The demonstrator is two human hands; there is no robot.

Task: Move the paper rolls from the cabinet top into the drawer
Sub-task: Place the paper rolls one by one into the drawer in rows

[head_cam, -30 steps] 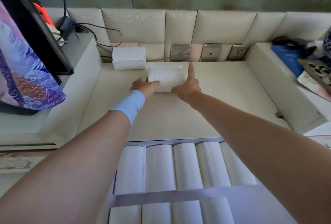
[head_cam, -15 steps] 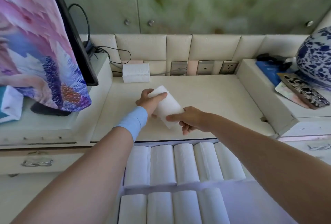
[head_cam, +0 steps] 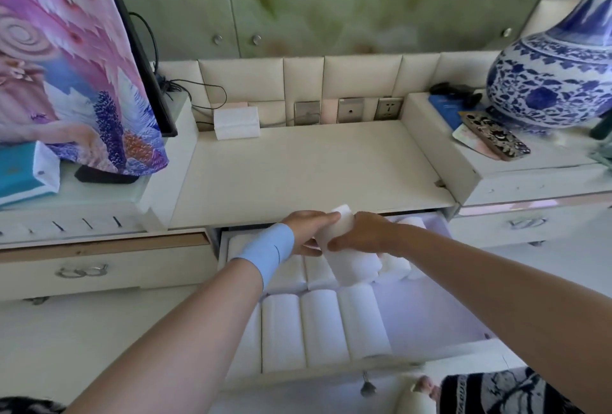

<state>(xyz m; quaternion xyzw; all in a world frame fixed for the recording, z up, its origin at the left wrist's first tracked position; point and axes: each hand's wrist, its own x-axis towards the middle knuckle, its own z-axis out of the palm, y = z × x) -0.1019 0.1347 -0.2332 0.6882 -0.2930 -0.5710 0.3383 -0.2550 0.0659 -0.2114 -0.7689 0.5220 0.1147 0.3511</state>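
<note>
I hold one white paper roll [head_cam: 351, 263] in both hands, tilted, over the back row of the open drawer [head_cam: 433, 321]. My left hand [head_cam: 306, 231], with a blue wristband, grips its left side. My right hand [head_cam: 362, 234] grips its top right. Several white rolls [head_cam: 318, 327] lie side by side in the drawer in two rows. One more paper roll [head_cam: 236, 122] sits on the cream cabinet top [head_cam: 314, 168] at the back left, against the padded wall.
A screen draped in a pink and purple cloth [head_cam: 66, 75] stands on the left ledge above a shut drawer [head_cam: 99, 268]. A blue and white vase [head_cam: 556, 82] and a patterned phone [head_cam: 496, 138] sit on the right ledge. Wall sockets [head_cam: 351, 110] line the back.
Both hands lifted the roll off the cabinet top and brought it toward me and down over the drawer. My view drew back and tilted up.
</note>
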